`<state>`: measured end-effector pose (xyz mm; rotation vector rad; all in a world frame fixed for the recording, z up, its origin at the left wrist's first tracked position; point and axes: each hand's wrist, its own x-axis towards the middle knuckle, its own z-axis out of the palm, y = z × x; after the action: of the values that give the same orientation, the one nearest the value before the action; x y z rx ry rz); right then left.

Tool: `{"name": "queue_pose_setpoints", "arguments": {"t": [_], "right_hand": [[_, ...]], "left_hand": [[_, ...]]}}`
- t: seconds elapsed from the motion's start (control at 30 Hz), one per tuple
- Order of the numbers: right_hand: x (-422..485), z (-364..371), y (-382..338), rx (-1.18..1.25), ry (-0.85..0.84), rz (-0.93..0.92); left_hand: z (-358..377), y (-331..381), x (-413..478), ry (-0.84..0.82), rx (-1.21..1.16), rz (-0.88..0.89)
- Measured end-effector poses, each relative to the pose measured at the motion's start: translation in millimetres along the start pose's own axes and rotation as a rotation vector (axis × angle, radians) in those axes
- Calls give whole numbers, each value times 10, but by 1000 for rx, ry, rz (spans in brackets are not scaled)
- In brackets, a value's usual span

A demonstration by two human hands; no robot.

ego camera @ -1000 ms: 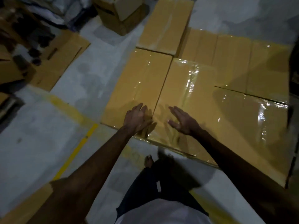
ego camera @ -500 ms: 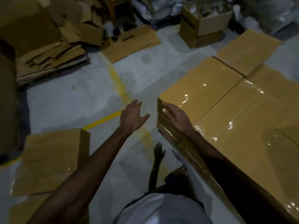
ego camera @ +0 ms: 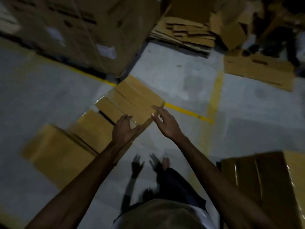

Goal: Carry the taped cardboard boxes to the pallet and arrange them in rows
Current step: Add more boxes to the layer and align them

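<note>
Two hands reach out over the grey floor [ego camera: 181,83]. Left hand [ego camera: 123,131], fingers curled apart, hovers at the near corner of a taped cardboard box [ego camera: 130,101] lying centre-left; right hand [ego camera: 165,123], fingers spread, hangs just beside its right edge. Further off: flattened cardboard stack [ego camera: 184,33], tall cartons [ego camera: 85,30].

Flattened cardboard stack [ego camera: 186,33], yellow floor line [ego camera: 188,111]
</note>
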<state>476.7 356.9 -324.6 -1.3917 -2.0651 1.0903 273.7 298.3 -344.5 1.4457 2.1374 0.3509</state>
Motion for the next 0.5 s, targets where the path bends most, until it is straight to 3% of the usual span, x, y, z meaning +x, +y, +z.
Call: {"name": "queue_pose_setpoints", "arguments": {"t": [0.23,0.5], "right_hand": [[1171,1405,-925,1,-391,-180],[2007,3203,-1573,-167,-821,-331]], "left_hand": [[-606,-1456,-17,156,-167,-412],[-1088,-2955,-265,325,-338,-903]]}}
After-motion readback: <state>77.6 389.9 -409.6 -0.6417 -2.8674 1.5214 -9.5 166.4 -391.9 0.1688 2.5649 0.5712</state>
